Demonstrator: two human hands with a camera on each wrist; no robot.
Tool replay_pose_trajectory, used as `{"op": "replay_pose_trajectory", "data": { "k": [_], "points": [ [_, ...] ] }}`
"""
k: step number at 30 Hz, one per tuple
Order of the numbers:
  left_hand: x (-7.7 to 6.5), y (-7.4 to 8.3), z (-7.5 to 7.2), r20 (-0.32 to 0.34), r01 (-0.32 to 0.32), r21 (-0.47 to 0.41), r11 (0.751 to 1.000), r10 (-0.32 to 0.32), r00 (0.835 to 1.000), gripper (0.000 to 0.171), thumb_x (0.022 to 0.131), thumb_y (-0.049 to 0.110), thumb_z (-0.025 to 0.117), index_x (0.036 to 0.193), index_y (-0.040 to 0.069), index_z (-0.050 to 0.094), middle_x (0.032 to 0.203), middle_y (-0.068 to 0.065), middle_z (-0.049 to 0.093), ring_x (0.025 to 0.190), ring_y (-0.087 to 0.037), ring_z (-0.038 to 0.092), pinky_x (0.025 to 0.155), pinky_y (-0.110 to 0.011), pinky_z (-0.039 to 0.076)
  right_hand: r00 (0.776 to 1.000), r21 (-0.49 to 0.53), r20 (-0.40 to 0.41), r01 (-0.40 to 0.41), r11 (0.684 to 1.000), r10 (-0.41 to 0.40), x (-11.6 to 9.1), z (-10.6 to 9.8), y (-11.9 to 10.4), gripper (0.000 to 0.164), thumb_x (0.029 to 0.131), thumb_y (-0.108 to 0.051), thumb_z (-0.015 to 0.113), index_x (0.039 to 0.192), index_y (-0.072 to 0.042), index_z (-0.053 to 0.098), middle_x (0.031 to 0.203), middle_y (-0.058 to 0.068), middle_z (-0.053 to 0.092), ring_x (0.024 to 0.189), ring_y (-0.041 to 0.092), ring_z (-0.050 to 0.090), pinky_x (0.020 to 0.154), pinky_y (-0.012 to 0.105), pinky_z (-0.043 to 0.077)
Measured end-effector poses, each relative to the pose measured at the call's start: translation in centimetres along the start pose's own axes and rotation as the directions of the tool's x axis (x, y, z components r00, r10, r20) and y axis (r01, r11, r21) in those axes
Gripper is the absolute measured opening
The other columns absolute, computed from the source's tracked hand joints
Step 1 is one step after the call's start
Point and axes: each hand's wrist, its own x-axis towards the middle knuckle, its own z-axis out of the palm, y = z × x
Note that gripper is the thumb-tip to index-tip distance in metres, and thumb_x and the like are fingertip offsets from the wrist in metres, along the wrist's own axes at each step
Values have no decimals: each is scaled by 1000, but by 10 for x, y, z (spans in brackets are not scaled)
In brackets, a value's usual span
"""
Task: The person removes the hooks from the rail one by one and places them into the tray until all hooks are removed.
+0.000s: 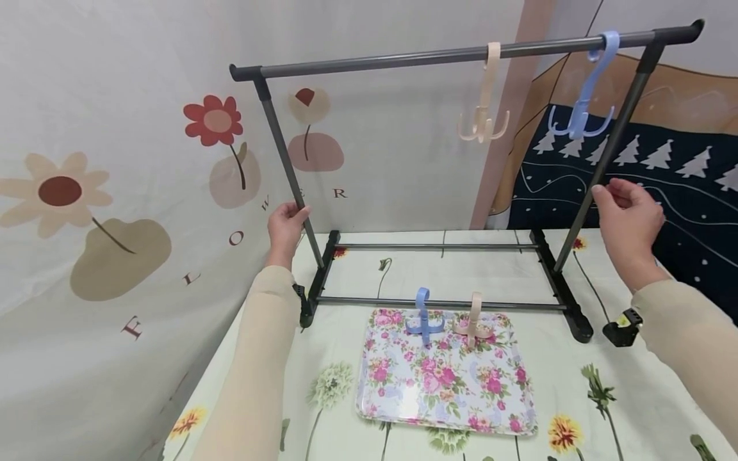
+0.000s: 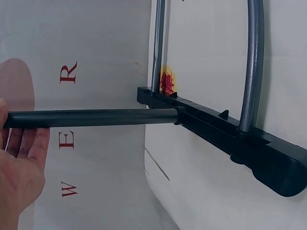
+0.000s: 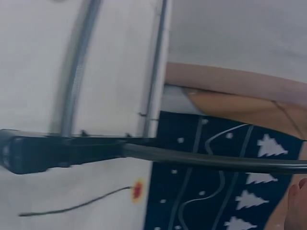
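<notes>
A dark grey metal garment rack [image 1: 380, 63] with black end feet stands on the table. My left hand [image 1: 285, 230] holds its left post, the thumb on one side and the fingers behind; the left wrist view shows this grip on the post [image 2: 96, 118]. Beside the right post [image 3: 216, 161], my right hand [image 1: 631, 218] has loosely bent fingers, its thumb tip right at the post in the head view. A beige four-prong hook [image 1: 482, 121] and a blue hook [image 1: 579, 118] hang from the top bar, towards its right end.
A floral tray [image 1: 444, 390] lies in front of the rack. Another blue hook [image 1: 425, 323] and beige hook [image 1: 474, 323] rest on its far edge, tips near the lower front bar [image 1: 375, 301]. Behind are a flower-printed curtain [image 1: 144, 358] and a dark tree-patterned cloth [image 1: 680, 237].
</notes>
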Motion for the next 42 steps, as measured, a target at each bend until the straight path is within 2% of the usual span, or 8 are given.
{"op": "replay_pose_trajectory", "data": {
  "k": [4, 6, 9, 14, 25, 31, 37, 42],
  "points": [
    [0, 0, 0, 1, 4, 1, 1000, -4, 1000, 29, 97, 27, 66, 117, 5, 61, 114, -9, 64, 110, -21, 59, 98, -36, 47, 999, 43, -33, 19, 999, -17, 7, -6, -20, 39, 95, -37, 67, 127, -16, 68, 105, -17, 62, 92, -6, 53, 90, 16, 41],
    [1, -1, 0, -1, 7, 1, 1000, -7, 1000, 29, 97, 26, 66, 117, 5, 61, 114, -9, 63, 109, -21, 59, 97, -37, 47, 999, 62, -28, 20, 998, -19, 11, -8, -30, 38, 95, -37, 66, 127, -17, 68, 104, -18, 62, 93, -7, 53, 97, 16, 37],
    [2, -2, 0, -4, 8, 4, 1000, -8, 1000, 29, 97, 26, 66, 116, 5, 61, 113, -9, 63, 108, -21, 58, 97, -37, 46, 999, 98, -15, 31, 995, -30, 16, -12, -44, 37, 95, -36, 67, 126, -17, 68, 104, -17, 62, 94, -6, 54, 99, 17, 37],
    [1, -1, 2, -8, 10, 9, 1000, -10, 1000, 30, 97, 27, 67, 116, 5, 61, 111, -8, 63, 107, -21, 58, 96, -37, 47, 998, 156, 3, 61, 986, -62, 21, -15, -66, 35, 95, -34, 68, 125, -16, 69, 104, -16, 63, 95, -4, 55, 92, 16, 41],
    [2, -2, 2, -7, 4, 6, 1000, -4, 1000, 29, 97, 28, 67, 115, 6, 61, 109, -7, 63, 107, -20, 58, 95, -36, 47, 990, 163, 14, 135, 977, -139, 33, -9, -112, 34, 94, -33, 69, 124, -18, 69, 104, -16, 62, 96, -3, 54, 95, 18, 39],
    [1, -2, 2, -12, -1, 4, 1000, 1, 1000, 28, 97, 28, 67, 113, 6, 61, 107, -6, 62, 105, -20, 58, 95, -36, 47, 990, 168, 56, 115, 979, -126, 40, -6, -129, 37, 94, -33, 69, 127, -17, 67, 108, -15, 60, 101, -3, 53, 99, 18, 39],
    [1, -1, 2, -13, -3, 7, 1000, 3, 1000, 27, 97, 27, 67, 112, 6, 61, 105, -5, 62, 104, -20, 57, 94, -35, 47, 992, 108, 85, 87, 990, -96, 47, -3, -140, 40, 95, -34, 67, 131, -18, 64, 108, -16, 60, 99, -4, 53, 98, 19, 40],
    [2, -2, 2, -14, -5, 4, 1000, 5, 1000, 25, 97, 26, 67, 111, 6, 61, 105, -5, 62, 103, -20, 57, 93, -36, 47, 993, 113, 101, 48, 992, -59, 49, 1, -147, 43, 94, -34, 67, 133, -17, 63, 111, -15, 62, 104, -1, 60, 104, 20, 38]
  ]
}}
